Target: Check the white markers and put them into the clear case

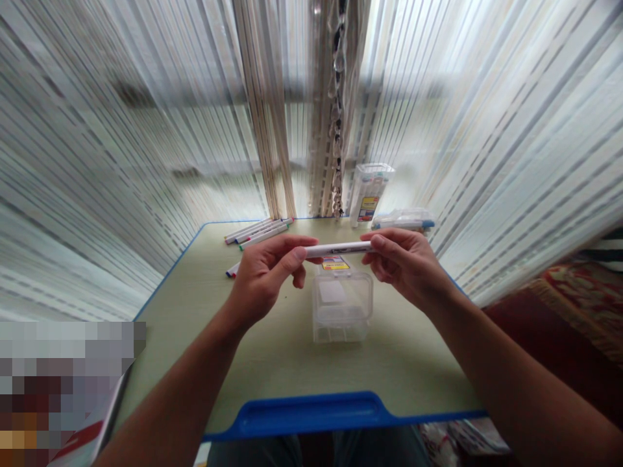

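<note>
A white marker pen [341, 248] with dark print on its barrel is held level above the table. My left hand [270, 272] pinches one end of it between thumb and fingers, and my right hand [402, 259] pinches the other end. Both tips of the marker are hidden by my fingers. Just below it a clear plastic box [343, 311] with a yellow label lies on the table, its lid side toward me. Behind my left hand lie several white markers [263, 232] with coloured ends, some partly covered by the hand.
At the back right stands a tall clear container [370, 194] with a yellow label and pens inside. Beside it lies a clear case [403, 219] with blue trim. The pale green table [195, 350] has a blue edge [311, 415]. String curtains [195, 117] hang close behind.
</note>
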A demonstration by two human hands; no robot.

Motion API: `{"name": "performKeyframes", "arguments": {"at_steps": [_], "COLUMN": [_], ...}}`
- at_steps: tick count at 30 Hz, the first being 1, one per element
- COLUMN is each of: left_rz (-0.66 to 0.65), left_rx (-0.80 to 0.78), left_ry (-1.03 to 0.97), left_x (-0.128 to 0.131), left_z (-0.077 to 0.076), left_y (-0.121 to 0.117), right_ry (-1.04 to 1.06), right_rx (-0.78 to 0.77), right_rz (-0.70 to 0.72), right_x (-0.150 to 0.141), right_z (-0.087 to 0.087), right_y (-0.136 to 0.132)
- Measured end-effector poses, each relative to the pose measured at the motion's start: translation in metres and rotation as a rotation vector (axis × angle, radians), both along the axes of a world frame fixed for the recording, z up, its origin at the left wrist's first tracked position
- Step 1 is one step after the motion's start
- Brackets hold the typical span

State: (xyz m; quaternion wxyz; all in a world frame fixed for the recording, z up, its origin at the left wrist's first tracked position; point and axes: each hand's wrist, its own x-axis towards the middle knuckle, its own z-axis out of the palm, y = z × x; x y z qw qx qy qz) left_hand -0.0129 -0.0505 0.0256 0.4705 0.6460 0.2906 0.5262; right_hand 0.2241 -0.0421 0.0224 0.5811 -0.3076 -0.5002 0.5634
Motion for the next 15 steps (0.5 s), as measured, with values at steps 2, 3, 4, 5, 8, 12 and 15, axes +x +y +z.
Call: {"name": "performKeyframes", "arguments": {"at_steps": [2,3,4,5,8,12,15], "left_rz": [-0.023,-0.031,-0.037,-0.043,-0.058,-0.068,-0.053], "left_rx": [-0.024,-0.035,-0.045,-0.054,-0.066,-0.077,-0.070], "left_ry": [-0.017,-0.022,-0.028,-0.033,-0.049,-0.056,-0.042], "left_x": [-0.0011,-0.0015,-0.0017,-0.0018,-0.0017,-0.0014,-0.0013], "left_z": [-0.0015,-0.0019,-0.0020,-0.0019,-0.0014,-0.0015,-0.0020], "left_y": [0.0002,0.0002,0.0001,0.0001,0.0000,0.0003,0.0002], "right_ry": [-0.001,-0.002,-0.005,-0.008,-0.013,-0.005,-0.010], "right_rx": [-0.001,-0.002,-0.003,-0.004,-0.010,-0.021,-0.030], "right_rz": [-0.003,-0.006,-0.010,-0.014,-0.020,-0.010,-0.013], "right_x": [0.0001,0.0001,0.0001,-0.0001,-0.0006,-0.0010,-0.0010], "right_z": [0.0005,0.0008,0.0011,0.0015,0.0026,0.0037,0.0043], "right_y": [-0.0001,-0.0002,-0.0002,-0.0003,-0.0008,-0.0010,-0.0011]}}
